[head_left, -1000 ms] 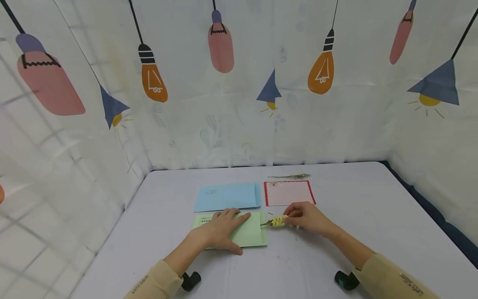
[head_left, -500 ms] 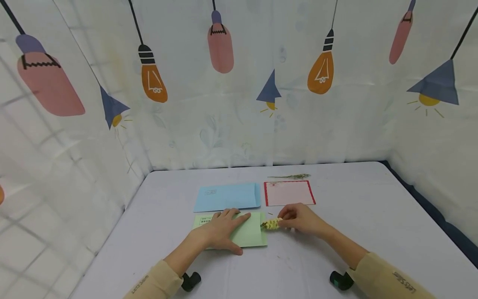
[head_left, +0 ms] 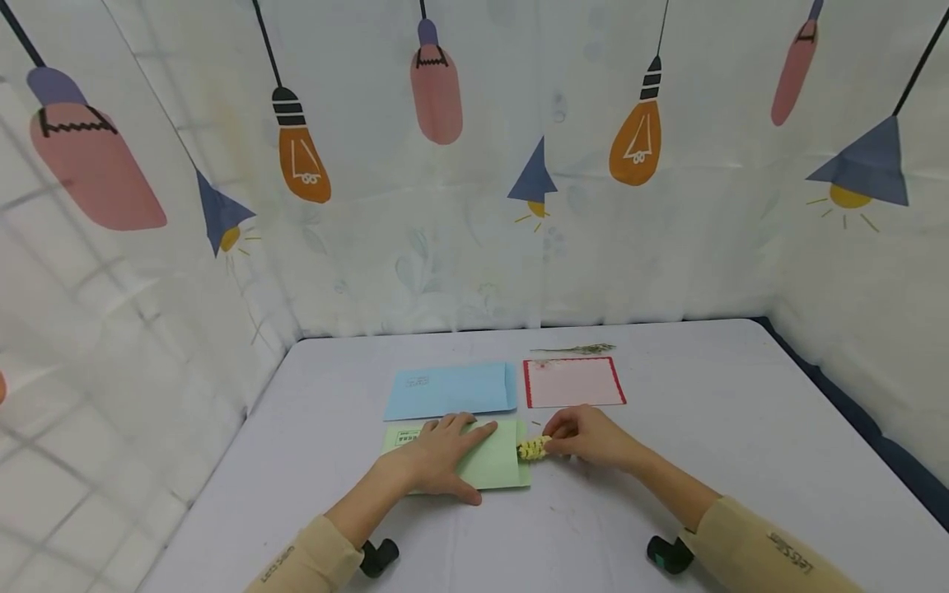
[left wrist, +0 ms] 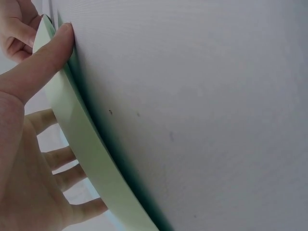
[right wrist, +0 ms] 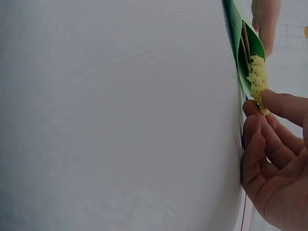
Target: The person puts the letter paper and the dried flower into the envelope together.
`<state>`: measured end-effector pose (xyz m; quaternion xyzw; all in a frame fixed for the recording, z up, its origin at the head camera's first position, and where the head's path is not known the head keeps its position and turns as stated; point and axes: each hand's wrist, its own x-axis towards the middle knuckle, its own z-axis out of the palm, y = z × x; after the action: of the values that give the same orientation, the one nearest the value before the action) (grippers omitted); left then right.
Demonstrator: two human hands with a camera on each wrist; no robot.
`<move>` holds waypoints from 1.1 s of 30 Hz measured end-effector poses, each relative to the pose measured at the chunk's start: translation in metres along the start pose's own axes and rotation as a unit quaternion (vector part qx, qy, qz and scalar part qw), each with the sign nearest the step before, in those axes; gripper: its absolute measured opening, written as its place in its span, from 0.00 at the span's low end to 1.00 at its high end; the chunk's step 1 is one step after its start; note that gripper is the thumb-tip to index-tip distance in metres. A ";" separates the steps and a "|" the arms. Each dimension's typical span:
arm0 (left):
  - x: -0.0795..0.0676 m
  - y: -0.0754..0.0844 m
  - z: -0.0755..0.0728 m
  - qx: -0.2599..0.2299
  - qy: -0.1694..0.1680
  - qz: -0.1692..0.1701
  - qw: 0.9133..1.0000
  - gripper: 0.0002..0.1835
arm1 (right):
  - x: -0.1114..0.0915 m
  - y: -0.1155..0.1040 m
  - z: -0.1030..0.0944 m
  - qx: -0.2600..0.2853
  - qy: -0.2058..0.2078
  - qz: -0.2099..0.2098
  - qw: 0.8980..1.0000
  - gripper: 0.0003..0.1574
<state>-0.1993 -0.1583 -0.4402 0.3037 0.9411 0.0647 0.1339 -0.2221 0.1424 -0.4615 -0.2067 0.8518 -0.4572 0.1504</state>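
Observation:
My left hand (head_left: pixel 442 457) lies with spread fingers across a light green envelope (head_left: pixel 489 469), its thumb at the near edge. In the left wrist view, the green envelope (left wrist: pixel 91 139) bows up slightly between thumb and fingers. My right hand (head_left: pixel 593 441) pinches the outer end of a yellow flower sprig (head_left: pixel 531 449) between thumb and fingertips. The sprig's stem is inside the envelope's right-hand opening. From the right wrist view, the envelope mouth (right wrist: pixel 254 38) gapes round the stem, and the yellow blossoms (right wrist: pixel 257 77) sit partly within it.
A blue envelope (head_left: pixel 452 391) lies just behind the green one. To its right is a pink card with a red border (head_left: pixel 574 384), and behind that a dried green sprig (head_left: pixel 586 349). Small crumbs dot the white tabletop (head_left: pixel 578 527).
My right hand has moved left, pushing the flower sprig stem-first into the green envelope; the stem, visible before, is now hidden in the head view. My left hand stays in place.

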 end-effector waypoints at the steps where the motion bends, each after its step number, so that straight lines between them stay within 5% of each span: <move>1: 0.000 0.000 0.000 -0.001 0.000 0.000 1.000 0.57 | 0.000 0.000 0.000 -0.001 -0.001 0.000 1.000 0.11; 33: 0.002 0.000 -0.001 -0.018 -0.005 -0.003 1.000 0.57 | 0.016 -0.005 0.013 0.017 -0.024 -0.002 1.000 0.10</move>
<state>-0.2010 -0.1573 -0.4396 0.2991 0.9399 0.0796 0.1445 -0.2293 0.1229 -0.4652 -0.2168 0.8395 -0.4671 0.1736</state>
